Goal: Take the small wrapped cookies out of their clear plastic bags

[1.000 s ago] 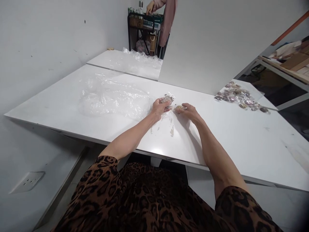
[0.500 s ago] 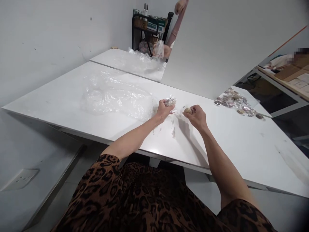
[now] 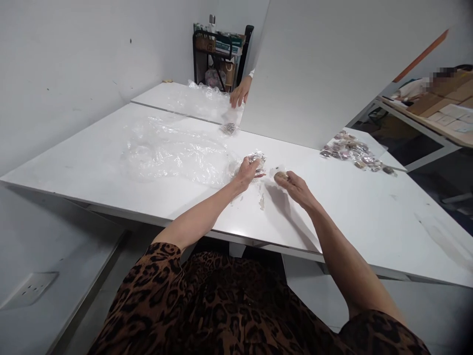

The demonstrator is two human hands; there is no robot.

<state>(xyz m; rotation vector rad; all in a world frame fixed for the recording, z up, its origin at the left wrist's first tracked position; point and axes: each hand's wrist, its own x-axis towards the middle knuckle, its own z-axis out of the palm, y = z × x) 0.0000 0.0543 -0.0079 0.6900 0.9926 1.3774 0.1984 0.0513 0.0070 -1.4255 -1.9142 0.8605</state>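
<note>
My left hand (image 3: 247, 175) is closed around a small clear-plastic-wrapped piece (image 3: 257, 159) with something dark inside; its kind cannot be made out. To its right, my right hand (image 3: 295, 187) pinches a small brownish rounded piece (image 3: 281, 175), with a bit of clear wrap at its far side. Both hands are just above the white table (image 3: 207, 207), a short gap between them. Large crumpled clear plastic bags (image 3: 173, 153) lie left of my left hand. A few small scraps (image 3: 261, 201) lie on the table below the hands.
A tall white board (image 3: 303, 74) stands across the table. Beside its left edge, another person's hand (image 3: 241, 92) reaches over a wrapped dark piece (image 3: 229, 128). Several wrapped small pieces (image 3: 358, 153) are heaped at right. A black cart (image 3: 212, 44) stands behind.
My right hand has turned over slightly, its piece now facing left. The other person's hand has come down to the table, where a wrapped dark piece now lies. The view has shifted slightly.
</note>
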